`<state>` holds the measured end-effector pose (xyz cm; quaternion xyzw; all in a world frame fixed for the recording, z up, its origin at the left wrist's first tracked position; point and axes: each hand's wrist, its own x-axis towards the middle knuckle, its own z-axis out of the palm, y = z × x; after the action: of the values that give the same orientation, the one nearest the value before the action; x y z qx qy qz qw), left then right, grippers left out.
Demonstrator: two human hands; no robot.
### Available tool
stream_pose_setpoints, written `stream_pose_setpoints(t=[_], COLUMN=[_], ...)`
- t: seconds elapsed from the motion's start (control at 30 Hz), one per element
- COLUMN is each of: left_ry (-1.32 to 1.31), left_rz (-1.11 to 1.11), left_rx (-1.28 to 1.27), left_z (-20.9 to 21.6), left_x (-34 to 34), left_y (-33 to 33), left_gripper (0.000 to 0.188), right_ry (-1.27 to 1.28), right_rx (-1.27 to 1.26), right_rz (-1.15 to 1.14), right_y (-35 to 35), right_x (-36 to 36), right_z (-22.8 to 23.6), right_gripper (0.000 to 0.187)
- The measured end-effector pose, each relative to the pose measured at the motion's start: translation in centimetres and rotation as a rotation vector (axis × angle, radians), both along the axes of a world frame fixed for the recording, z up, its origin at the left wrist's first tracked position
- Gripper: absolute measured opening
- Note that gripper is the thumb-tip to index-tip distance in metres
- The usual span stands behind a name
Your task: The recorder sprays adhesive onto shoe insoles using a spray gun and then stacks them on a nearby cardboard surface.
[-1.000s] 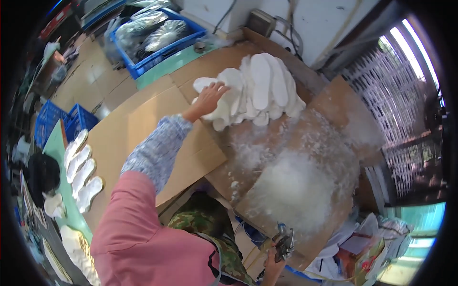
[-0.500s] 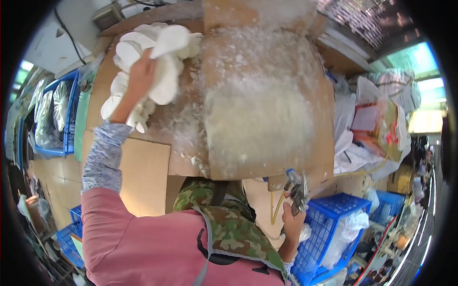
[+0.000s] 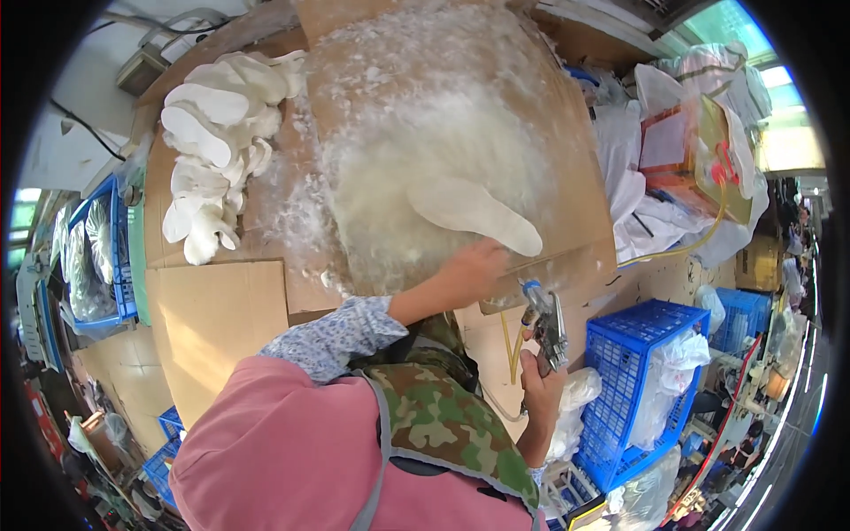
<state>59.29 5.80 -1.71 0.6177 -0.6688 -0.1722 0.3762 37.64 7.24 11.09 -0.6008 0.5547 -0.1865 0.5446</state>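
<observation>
A white insole (image 3: 478, 212) is over the fibre-dusted cardboard sheet (image 3: 575, 203) in front of me, its right end near the sheet's front edge. Close against its lower edge is my left hand (image 3: 474, 268), smeared by motion, so whether the fingers grip it is unclear. My right hand (image 3: 541, 379) is wrapped round the handle of a metal spray gun (image 3: 551, 332), which points up beside the sheet's front edge. At the far left lies a loose pile of white insoles (image 3: 212, 133).
A bare cardboard piece (image 3: 217, 310) covers the near left. Blue plastic crates stand at left (image 3: 124, 248) and right (image 3: 611, 376). White bags and an orange-sided box (image 3: 664, 137) are at the right, with a yellow hose (image 3: 708, 239) running past. Pale fluff coats the work surface.
My left hand has come from the insole pile across to the right, and an insole is now over the cardboard sheet. The spray gun stays in my right hand. The view has shifted.
</observation>
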Motion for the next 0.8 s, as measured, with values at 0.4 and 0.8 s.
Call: stream_pose_setpoints(t=[0.4, 0.8], left_ry=[0.155, 0.855], left_rz=[0.637, 0.668], left_rx=[0.164, 0.360], left_z=[-1.1, -2.2], left_x=[12.7, 11.4], left_y=[-0.2, 11.0], left_gripper=[0.022, 0.025], right_ry=[-0.033, -0.021], right_rx=[-0.098, -0.133], right_rz=[0.198, 0.474], right_y=[-1.2, 1.6], right_x=[4.7, 9.1], right_z=[0.0, -1.8], right_gripper=[0.029, 0.037])
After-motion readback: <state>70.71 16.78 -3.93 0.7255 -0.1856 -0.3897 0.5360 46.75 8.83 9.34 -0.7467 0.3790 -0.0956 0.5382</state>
